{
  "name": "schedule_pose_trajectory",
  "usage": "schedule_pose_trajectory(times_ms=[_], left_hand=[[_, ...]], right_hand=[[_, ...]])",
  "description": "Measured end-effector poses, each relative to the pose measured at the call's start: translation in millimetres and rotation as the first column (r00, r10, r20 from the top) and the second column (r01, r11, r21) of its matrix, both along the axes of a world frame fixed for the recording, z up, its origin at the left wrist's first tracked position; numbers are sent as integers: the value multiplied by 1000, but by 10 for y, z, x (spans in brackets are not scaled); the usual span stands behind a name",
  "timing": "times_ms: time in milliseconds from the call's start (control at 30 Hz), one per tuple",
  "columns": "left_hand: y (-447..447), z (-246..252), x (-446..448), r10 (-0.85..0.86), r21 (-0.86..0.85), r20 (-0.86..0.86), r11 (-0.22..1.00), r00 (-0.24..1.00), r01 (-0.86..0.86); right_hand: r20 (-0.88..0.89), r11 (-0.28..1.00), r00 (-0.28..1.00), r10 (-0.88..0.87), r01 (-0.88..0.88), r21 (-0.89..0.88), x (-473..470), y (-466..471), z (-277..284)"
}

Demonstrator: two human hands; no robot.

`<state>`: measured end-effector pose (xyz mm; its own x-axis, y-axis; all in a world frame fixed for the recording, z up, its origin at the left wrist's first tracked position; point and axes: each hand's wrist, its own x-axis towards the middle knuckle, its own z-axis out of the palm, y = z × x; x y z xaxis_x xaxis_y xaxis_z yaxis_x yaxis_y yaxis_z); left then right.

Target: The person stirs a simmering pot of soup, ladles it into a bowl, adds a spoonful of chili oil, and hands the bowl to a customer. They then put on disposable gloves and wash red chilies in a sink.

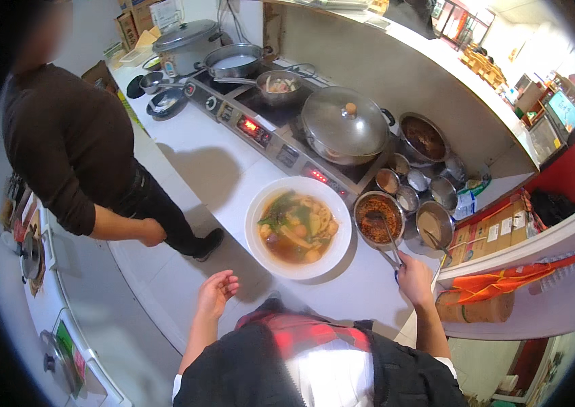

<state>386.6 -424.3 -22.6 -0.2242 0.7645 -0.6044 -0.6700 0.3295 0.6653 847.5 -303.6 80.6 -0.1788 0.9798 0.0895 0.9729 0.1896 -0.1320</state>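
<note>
My right hand [414, 279] grips the handle of a ladle [389, 231], whose bowl end sits in a metal pot of chili oil [362, 206]. My left hand [218, 294] is held with curled fingers apart and nothing in it, left of and below a large white bowl [255, 254]. Broth with leafy greens, lotus root slices and other pieces [297, 229] fills that bowl, which stands at the counter's front edge. Beside the chili oil, a metal pot of tan sauce [427, 221] holds another utensil.
Another person [71, 147] stands at the left. Behind the bowl, induction cookers [267, 135] carry a glass-lidded pan [343, 124], a saucepan of food [280, 86] and a wide pot [234, 58]. Several small seasoning containers [407, 197] stand at the right, near a deep pot of dark liquid [422, 137].
</note>
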Motion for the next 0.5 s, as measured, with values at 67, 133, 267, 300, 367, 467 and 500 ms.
schedule_pose_trajectory(times_ms=[67,133,267,300,367,467,500], left_hand=[[32,42,16,-7,7,-6,1000,1000,7],[52,65,34,-11,9,-10,1000,1000,11],[58,65,65,-17,-2,-3,1000,1000,17],[53,57,67,-18,-3,3,1000,1000,18],[31,37,62,-33,6,-8,999,999,33],[-40,6,23,2,3,-11,1000,1000,-2],[-74,-6,5,26,-12,-12,1000,1000,-26]], right_hand=[[-66,1000,998,-20,20,-1,-64,-73,-39],[-188,999,981,-43,43,-5,-183,-114,-33],[-635,963,768,-89,-96,-250,-630,-50,-8],[-663,947,745,-73,-156,-280,-762,-13,-12],[-677,931,735,-32,-225,-288,-1045,68,-62],[-627,940,777,43,-244,-238,-1453,225,-221],[-608,943,791,66,-248,-221,-1537,263,-268]])
